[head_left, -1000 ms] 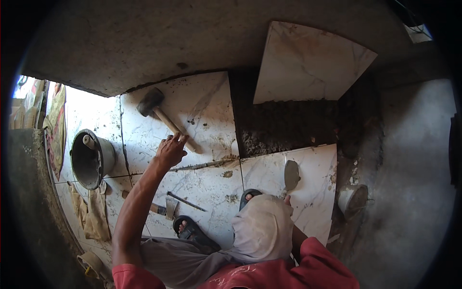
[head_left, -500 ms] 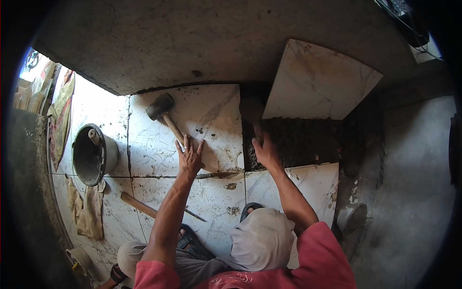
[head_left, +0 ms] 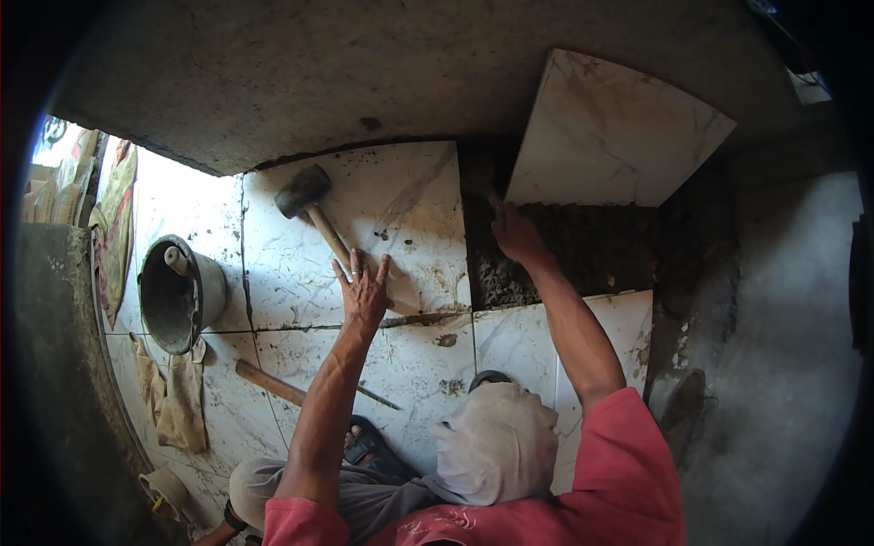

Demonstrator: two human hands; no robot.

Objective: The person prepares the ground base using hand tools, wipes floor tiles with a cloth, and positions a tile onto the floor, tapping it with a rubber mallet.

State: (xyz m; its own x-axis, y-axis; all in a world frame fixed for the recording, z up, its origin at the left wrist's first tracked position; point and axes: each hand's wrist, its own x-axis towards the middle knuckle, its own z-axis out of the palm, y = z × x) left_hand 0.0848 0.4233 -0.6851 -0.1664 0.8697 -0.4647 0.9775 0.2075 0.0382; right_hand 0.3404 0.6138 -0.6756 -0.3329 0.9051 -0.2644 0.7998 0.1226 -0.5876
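My left hand lies with fingers spread on a white marbled floor tile, at the handle end of a rubber mallet resting there. My right hand is closed around the handle of a trowel. Its blade is in deep shadow, in the gap between the laid tile and a loose tile. Dark, rough mortar fills the bed beneath and beside my right hand. The loose marbled tile stands tilted against the concrete wall, its lower edge at the far side of the bed.
At the left stands a dark bucket with a tool handle in it, a rag beside it. A wooden-handled tool lies near my left forearm. Grey concrete floor extends at the right; a concrete wall runs along the far side.
My right hand has pushed the trowel farther away, toward the wall beside the loose tile. My left hand stays on the tile by the mallet. The whole view has shifted slightly.
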